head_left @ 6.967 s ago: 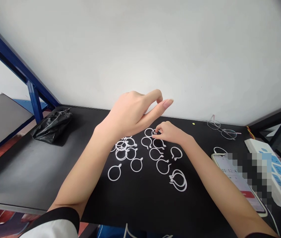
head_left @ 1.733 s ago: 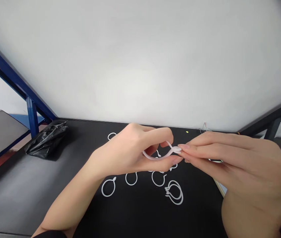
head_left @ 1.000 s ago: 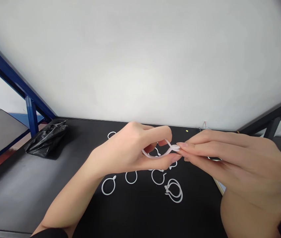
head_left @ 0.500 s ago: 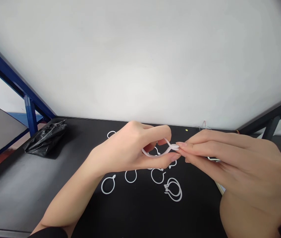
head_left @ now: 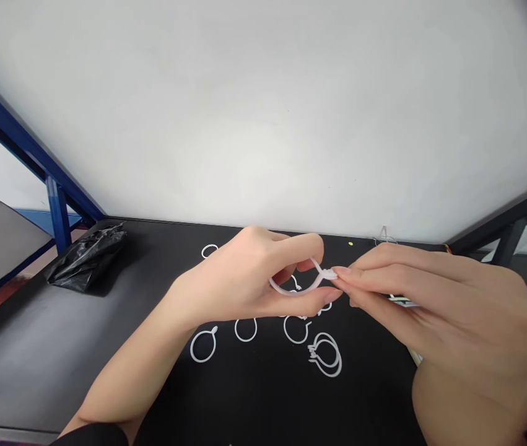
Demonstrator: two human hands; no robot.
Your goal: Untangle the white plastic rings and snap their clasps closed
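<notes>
Above the black table, a white plastic ring (head_left: 298, 292) with a clasp at its right end is held between both hands. My left hand (head_left: 263, 272) curls its thumb and fingers around the ring's loop. With thumb and fingertips, my right hand (head_left: 435, 303) pinches the clasp, whose ends lie together there. Below the hands, similar rings are scattered: a ring (head_left: 203, 360) at the left, a ring (head_left: 245, 341) beside it, an open ring (head_left: 295, 342), and overlapping rings (head_left: 332, 373) at the right. Other rings are partly hidden behind my hands.
A crumpled black plastic bag (head_left: 87, 257) lies on the black table (head_left: 26, 347) at the back left. A white wall (head_left: 263, 124) rises behind. Blue frame bars (head_left: 59, 210) stand at the left, a dark bar (head_left: 507, 238) at the right. Something pale sits partly under my right hand.
Both hands and the ring have shifted very slightly to the right. The ring's clasp ends look a little more tightly pressed together in my right fingertips.
</notes>
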